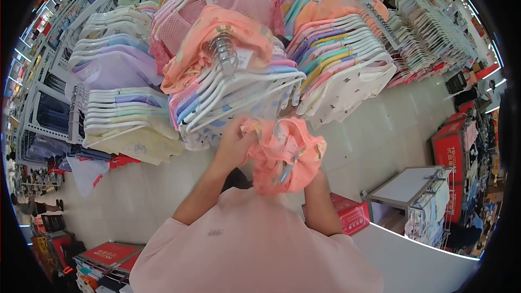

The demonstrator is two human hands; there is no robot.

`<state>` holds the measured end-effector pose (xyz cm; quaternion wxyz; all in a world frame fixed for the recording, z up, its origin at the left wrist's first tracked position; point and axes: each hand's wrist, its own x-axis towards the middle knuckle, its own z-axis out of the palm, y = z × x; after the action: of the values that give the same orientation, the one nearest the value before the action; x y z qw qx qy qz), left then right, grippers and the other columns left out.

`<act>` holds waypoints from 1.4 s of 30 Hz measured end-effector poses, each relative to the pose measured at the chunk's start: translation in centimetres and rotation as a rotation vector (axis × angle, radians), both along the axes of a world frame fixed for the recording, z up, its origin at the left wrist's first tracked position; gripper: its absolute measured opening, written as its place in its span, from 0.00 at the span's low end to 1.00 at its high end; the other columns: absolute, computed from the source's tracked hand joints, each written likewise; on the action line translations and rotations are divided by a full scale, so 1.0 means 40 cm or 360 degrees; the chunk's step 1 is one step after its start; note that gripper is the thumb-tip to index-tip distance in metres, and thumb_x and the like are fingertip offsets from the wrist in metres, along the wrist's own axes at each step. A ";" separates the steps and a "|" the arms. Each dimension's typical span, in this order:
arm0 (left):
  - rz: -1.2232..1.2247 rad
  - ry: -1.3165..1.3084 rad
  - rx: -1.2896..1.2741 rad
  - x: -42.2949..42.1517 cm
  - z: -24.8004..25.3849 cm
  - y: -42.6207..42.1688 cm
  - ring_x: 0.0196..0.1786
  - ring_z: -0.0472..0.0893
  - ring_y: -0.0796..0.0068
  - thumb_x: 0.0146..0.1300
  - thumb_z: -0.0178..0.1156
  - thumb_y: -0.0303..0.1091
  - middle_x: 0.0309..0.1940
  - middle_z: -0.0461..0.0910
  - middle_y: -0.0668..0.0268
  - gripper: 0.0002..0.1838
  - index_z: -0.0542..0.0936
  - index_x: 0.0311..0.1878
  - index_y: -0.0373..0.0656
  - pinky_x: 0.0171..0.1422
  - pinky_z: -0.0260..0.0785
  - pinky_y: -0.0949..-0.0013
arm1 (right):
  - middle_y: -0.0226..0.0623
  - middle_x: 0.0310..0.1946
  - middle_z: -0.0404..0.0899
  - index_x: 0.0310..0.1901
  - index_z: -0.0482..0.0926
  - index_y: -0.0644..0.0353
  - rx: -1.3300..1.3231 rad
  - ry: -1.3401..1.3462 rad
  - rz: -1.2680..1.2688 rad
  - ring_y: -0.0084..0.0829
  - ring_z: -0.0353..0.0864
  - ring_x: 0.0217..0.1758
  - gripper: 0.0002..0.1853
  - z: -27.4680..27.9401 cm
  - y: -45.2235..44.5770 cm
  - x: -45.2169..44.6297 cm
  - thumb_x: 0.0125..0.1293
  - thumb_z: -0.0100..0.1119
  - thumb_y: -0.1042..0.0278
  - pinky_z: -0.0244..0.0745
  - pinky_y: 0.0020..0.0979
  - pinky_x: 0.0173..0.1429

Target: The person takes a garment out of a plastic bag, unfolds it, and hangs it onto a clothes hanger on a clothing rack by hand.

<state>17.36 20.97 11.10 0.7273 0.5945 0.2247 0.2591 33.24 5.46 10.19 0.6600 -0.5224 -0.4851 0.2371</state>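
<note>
In front of my chest is a bunched coral garment (290,157) with small printed motifs and striped bits of trim; its exact cut is hidden by the folds. My left hand (237,144) is closed on its upper left edge. My right forearm (321,201) rises to the garment's right side, where the cloth covers the hand and its fingers. Just beyond, a similar coral garment (214,40) is draped over the front of the rack, above white hangers (239,89) that carry pastel clothes.
Pale yellow shirts (135,141) hang at left, and a white printed top (347,89) faces out at right. More full racks (434,38) stand farther right. Red boxes (347,214) and a small white-topped table (404,184) are at lower right. Tiled floor (391,125) runs between them.
</note>
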 end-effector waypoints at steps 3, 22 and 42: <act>0.0265 0.0057 0.0139 -0.012 0.018 -0.001 0.43 0.77 0.83 0.65 0.56 0.21 0.38 0.80 0.67 0.09 0.77 0.47 0.35 0.47 0.71 0.74 | 0.45 0.55 0.79 0.66 0.71 0.66 -0.0188 -0.0026 -0.0044 0.39 0.80 0.57 0.28 -0.070 -0.012 0.033 0.68 0.63 0.64 0.75 0.40 0.63; 0.0096 0.0361 0.1158 -0.121 0.073 0.026 0.38 0.78 0.74 0.58 0.64 0.26 0.33 0.79 0.66 0.18 0.80 0.52 0.37 0.45 0.71 0.70 | 0.32 0.30 0.82 0.46 0.86 0.67 -0.0669 0.0444 -0.0125 0.15 0.74 0.27 0.17 0.028 0.074 0.023 0.63 0.46 0.80 0.70 0.21 0.31; 0.0237 0.0340 0.1046 -0.177 0.008 0.242 0.42 0.84 0.58 0.54 0.53 0.18 0.38 0.83 0.53 0.22 0.86 0.52 0.35 0.52 0.75 0.65 | 0.46 0.39 0.81 0.49 0.84 0.68 -0.0689 -0.0670 -0.1088 0.41 0.83 0.38 0.21 0.109 0.054 0.062 0.52 0.55 0.83 0.79 0.35 0.48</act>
<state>10.27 30.66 11.43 0.4486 0.8026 0.2469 0.3061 35.73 7.60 14.55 0.4631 -0.8152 -0.3478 -0.0098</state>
